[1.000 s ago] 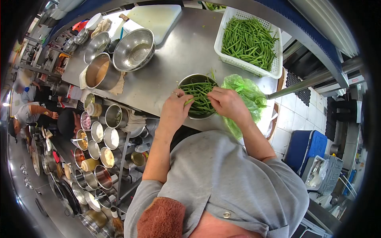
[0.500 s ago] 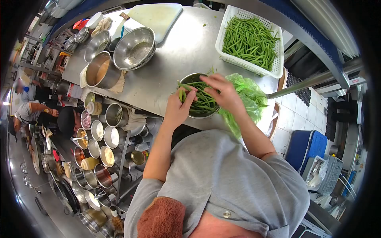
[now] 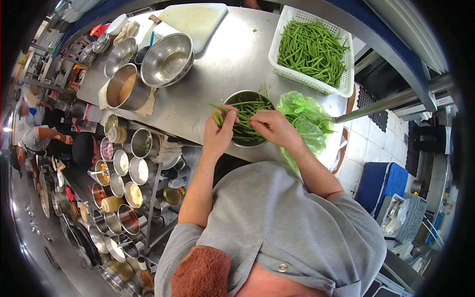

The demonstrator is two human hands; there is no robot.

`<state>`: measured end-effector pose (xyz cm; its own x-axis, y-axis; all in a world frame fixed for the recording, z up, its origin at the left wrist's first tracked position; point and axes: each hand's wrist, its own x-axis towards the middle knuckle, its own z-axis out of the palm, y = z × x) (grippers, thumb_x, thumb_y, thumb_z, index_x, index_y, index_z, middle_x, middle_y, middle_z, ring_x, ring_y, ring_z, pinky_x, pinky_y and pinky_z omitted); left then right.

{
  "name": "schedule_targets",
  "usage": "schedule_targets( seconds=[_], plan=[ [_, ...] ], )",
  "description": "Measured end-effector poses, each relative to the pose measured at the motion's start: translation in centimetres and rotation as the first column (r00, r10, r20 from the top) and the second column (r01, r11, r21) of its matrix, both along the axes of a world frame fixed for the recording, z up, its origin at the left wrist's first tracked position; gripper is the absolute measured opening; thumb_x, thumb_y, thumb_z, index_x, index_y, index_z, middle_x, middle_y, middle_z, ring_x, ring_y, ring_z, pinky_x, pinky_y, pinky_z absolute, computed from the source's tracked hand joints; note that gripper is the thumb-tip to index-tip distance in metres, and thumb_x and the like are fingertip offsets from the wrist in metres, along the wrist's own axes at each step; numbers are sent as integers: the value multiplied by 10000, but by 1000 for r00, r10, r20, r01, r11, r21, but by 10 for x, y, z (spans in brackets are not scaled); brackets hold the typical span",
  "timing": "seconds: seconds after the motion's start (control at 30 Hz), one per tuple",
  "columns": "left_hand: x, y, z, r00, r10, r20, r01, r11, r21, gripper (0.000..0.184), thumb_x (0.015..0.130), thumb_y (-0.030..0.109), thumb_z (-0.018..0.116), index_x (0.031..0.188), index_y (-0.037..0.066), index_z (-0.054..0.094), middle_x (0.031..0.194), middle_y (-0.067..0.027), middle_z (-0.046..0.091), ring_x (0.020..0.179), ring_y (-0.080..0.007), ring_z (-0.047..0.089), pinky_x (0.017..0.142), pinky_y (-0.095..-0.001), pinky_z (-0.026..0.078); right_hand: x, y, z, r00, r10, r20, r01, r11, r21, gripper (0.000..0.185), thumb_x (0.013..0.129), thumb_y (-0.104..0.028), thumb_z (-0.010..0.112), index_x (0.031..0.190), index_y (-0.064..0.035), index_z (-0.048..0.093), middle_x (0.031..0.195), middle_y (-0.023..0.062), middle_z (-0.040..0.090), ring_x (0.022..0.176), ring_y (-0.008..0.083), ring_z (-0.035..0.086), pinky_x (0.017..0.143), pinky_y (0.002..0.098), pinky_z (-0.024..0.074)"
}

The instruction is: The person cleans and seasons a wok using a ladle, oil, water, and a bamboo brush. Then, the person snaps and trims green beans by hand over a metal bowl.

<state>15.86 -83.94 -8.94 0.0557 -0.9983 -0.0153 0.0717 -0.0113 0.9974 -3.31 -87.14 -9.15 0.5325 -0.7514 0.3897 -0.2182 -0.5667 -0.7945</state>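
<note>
Head view: the left hand [image 3: 219, 133] is gripping a few beans [image 3: 216, 118] between thumb and fingers, and one pale-tipped length is poking out past the hand. It is holding them at the left rim of a steel pot [image 3: 239, 97], near the table's edge. The right hand [image 3: 271, 127] is reaching over the pot from the other side with its fingers bending down near the beans inside; I cannot tell whether they are closing on one. Many more beans are lying in the pot, below and between the two hands.

Just right of the pot, a green plastic bag [image 3: 303, 110] is resting on the steel table [image 3: 217, 74], with beans showing at its side. Farther back, a white basket [image 3: 307, 83] is holding a large heap of beans. Across on the left, a colander [image 3: 173, 49] is standing beside a second pot [image 3: 118, 90], and a knife [image 3: 162, 29] is lying by a cutting board [image 3: 198, 20]. Lower left, tubs [image 3: 140, 171] of food are crowding a shelf. On the right, a blue cooler [image 3: 378, 180] is standing on the floor.
</note>
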Motion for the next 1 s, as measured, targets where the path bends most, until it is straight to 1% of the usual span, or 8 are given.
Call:
schedule_targets(
  seconds=[0.07,0.27,0.37,0.43,0.47,0.57,0.83,1.0],
  plan=[
    [3,1,9,982,-61,-176,88,985,150,110,966,151,539,1008,56,575,777,-11,566,538,-31,428,457,-196,335,-1,1,1,999,27,23,-28,998,51,74,841,-19,580,860,30,633,718,138,582,635,287,552,574,363,432],
    [9,1,10,863,-86,-498,249,929,272,160,983,228,510,986,77,562,741,1,507,459,-26,298,379,-196,212,4,3,4,967,97,235,-151,963,225,105,815,0,558,862,25,649,698,125,576,624,215,552,560,314,421],
    [15,-4,13,829,51,-557,108,962,249,223,994,278,486,899,81,528,729,-5,496,455,-34,290,375,-198,202,7,-4,-3,982,-39,187,-46,901,430,106,829,-34,585,879,17,665,708,122,600,630,247,551,574,328,440],
    [26,-7,14,807,79,-586,65,973,221,261,998,298,476,847,86,492,722,-9,489,455,-39,288,373,-200,202,10,-13,-13,995,-82,-51,81,997,-16,166,815,-67,633,962,1,673,792,128,629,683,276,599,606,348,476],
    [31,-8,15,782,102,-614,26,980,197,307,1002,318,466,795,91,456,716,-13,482,454,-44,287,372,-202,202,12,-11,-14,996,-75,-48,75,997,-13,166,815,-67,633,962,1,673,792,128,629,683,276,599,606,348,476],
    [38,-8,13,786,113,-608,4,982,188,371,998,339,478,726,99,399,706,-24,472,462,-57,310,380,-209,213,22,-7,-23,952,16,-305,-35,998,-57,311,787,-124,663,1086,-50,621,950,135,607,881,332,610,774,429,494],
    [34,-1,9,855,160,-493,-64,976,207,368,995,325,497,744,56,496,737,-44,544,463,-59,364,399,-213,251,41,-8,-43,864,-74,-498,11,992,-129,172,773,-87,592,934,-27,601,905,132,603,862,327,622,733,413,514],
    [38,2,6,978,56,-199,-27,989,145,320,983,266,524,1063,-30,616,744,-14,543,461,-15,334,400,-192,233,33,-10,-44,797,-146,-586,55,984,-170,162,751,-128,593,876,-26,611,869,139,609,834,312,633,710,413,517]
  ],
)
